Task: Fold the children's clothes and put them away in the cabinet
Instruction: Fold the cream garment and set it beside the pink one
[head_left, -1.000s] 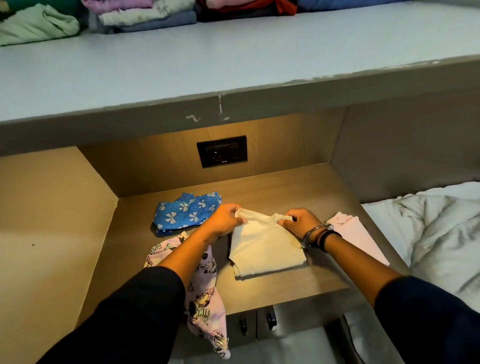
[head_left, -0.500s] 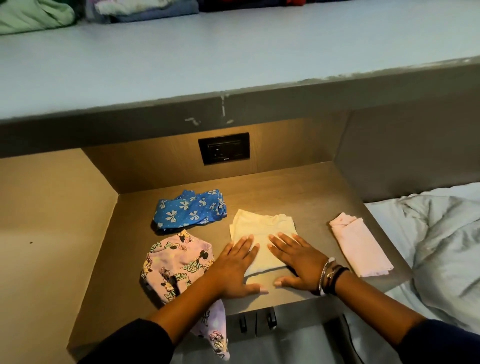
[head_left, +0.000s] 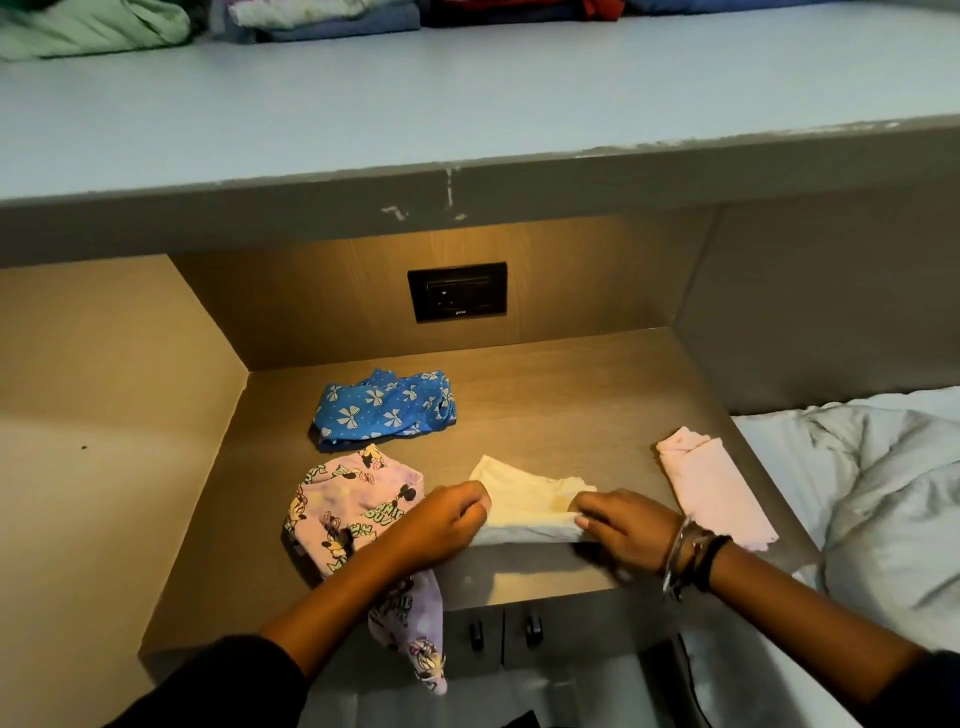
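On wooden shelf (head_left: 545, 374), between patterned lilac garment (head_left: 353, 506) and folded pink piece (head_left: 714, 493): cream garment (head_left: 524, 501), near edge pinched at each end by left hand (head_left: 441, 522) and right hand (head_left: 623, 527). Best folded away evenly, corners matched, then smoothed flat.

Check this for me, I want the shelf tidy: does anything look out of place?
Yes. The crumpled lilac cartoon-print garment lies unfolded, one end drooping over the front edge of the wooden shelf. The grey ledge above has chipped paint.
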